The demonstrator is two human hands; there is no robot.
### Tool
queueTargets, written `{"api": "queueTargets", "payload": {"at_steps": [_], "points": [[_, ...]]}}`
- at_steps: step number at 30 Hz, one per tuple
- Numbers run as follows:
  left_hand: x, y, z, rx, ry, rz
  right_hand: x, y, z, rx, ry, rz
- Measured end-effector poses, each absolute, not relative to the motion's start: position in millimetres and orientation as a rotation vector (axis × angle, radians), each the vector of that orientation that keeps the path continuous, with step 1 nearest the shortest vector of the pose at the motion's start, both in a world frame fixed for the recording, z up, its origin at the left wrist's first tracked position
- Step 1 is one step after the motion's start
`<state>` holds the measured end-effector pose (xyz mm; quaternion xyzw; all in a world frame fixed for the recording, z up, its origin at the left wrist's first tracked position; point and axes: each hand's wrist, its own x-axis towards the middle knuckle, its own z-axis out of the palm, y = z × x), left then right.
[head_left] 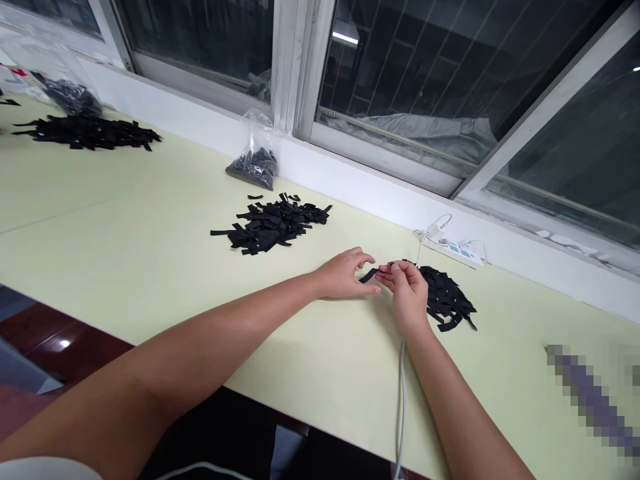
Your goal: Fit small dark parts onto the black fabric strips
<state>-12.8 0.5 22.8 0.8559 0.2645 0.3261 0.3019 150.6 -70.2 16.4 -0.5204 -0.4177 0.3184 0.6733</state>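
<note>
- Right hand (407, 293) fingers pinch a black strip (369, 274), just left of the near pile (445, 297) on the desk (125, 240).
- Left hand (343, 273) rests on desk, fingers loosely curled, tips at the strip's other end; grip unclear.
- Second pile (273, 223) left of near pile, bag (255, 160) behind it.
- White cable (401, 393) runs under right wrist.

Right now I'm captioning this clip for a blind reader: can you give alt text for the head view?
Two bare hands meet over a pale green table, the left hand and right hand pinching a small black strip between their fingers. Piles of similar black strips lie beside them, and a clear bag sits under a dark window.
</note>
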Motion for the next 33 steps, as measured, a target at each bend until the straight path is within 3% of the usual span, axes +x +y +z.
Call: {"api": "queueTargets", "payload": {"at_steps": [9,33], "points": [[-5,6,18,1.787,0.715,0.772,145,-73,17,-1.186,-1.107,0.639],[-2,11,19,1.518,0.684,0.728,144,-75,16,-1.212,-1.165,0.56]]}}
